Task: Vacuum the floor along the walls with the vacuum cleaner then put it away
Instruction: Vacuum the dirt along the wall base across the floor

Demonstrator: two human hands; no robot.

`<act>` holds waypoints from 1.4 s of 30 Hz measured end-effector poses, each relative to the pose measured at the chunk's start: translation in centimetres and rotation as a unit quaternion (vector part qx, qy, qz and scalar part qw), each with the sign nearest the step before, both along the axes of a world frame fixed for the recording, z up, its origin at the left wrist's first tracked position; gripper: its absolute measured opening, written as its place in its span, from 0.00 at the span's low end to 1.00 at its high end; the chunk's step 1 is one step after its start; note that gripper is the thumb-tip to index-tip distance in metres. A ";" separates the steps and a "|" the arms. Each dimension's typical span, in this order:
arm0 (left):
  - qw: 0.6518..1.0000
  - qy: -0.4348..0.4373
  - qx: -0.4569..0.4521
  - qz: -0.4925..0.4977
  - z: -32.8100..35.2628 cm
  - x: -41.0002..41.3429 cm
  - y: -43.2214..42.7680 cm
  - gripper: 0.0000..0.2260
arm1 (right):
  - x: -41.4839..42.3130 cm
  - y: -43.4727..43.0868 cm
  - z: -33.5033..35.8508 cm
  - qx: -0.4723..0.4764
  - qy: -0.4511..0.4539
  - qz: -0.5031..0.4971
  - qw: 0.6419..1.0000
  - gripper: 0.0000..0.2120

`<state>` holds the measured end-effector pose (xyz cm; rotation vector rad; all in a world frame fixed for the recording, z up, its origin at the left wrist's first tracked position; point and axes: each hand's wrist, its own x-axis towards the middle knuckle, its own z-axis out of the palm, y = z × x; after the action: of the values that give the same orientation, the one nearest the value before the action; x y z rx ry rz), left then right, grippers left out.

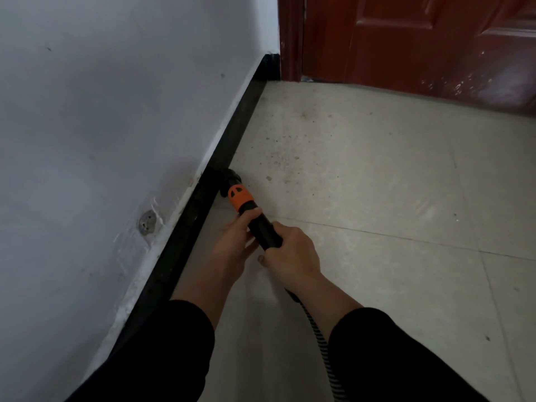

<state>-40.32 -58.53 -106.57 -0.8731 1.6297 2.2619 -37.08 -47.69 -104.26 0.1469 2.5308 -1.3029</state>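
You see a black wand (pixel 265 232) with an orange collar (pixel 242 198), a black-and-white striped hose (pixel 324 343), black sleeves (pixel 174 343), black skirting board (pixel 232 134), pale grey wall (pixel 116 97), speckled beige floor (pixel 377 184) and a red-brown door (pixel 406 39).

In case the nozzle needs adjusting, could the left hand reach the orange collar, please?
Probably yes: the left hand grips the black tube just behind the orange collar, nothing between them.
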 end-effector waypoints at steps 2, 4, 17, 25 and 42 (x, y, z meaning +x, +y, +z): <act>1.000 0.003 0.000 0.000 0.0 -0.2 0.2 0.04 | -0.1 0.2 0.0 0.000 0.002 -0.001 1.000 0.11; 1.000 0.006 0.001 0.002 -0.1 -0.3 0.4 0.04 | -0.2 0.4 0.1 0.001 0.005 -0.002 1.000 0.11; 1.000 0.002 0.021 -0.005 -0.4 0.1 1.7 0.10 | 0.5 1.8 1.0 0.033 0.004 -0.003 0.999 0.10; 0.999 -0.006 0.040 -0.020 -0.5 0.4 2.9 0.14 | 1.3 3.0 1.2 0.049 0.009 -0.014 0.999 0.11; 0.996 -0.009 0.084 -0.038 -0.7 1.9 7.9 0.12 | 3.4 7.1 1.4 0.055 0.002 -0.070 0.996 0.10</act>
<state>-38.41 -50.60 -107.30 -0.7741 1.4163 2.2921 -33.69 -40.54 -102.81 0.3516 2.6375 -1.2120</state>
